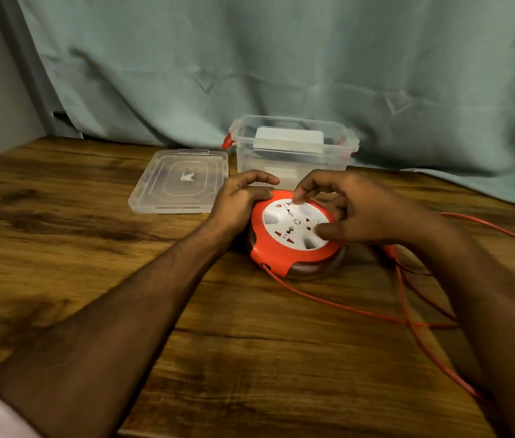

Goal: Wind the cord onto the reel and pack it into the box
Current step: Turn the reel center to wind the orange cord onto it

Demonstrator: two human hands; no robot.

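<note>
An orange cord reel with a white socket face sits flat on the wooden desk, roughly midway between its left and right edges and nearer the far edge than the near one. The left hand grips the reel's left rim, fingers curled over the orange casing. The right hand is spread over the white face, with a fingertip touching its far side and the thumb pressing its right side. An orange cord leaves the reel at its near edge and trails in loose loops across the desk toward the right edge and near right corner. Just behind the reel, by the far edge, stands a clear plastic box with red latches, open at the top. Its clear lid lies flat on the desk just left of the box. A pale green curtain hangs behind the desk.
</note>
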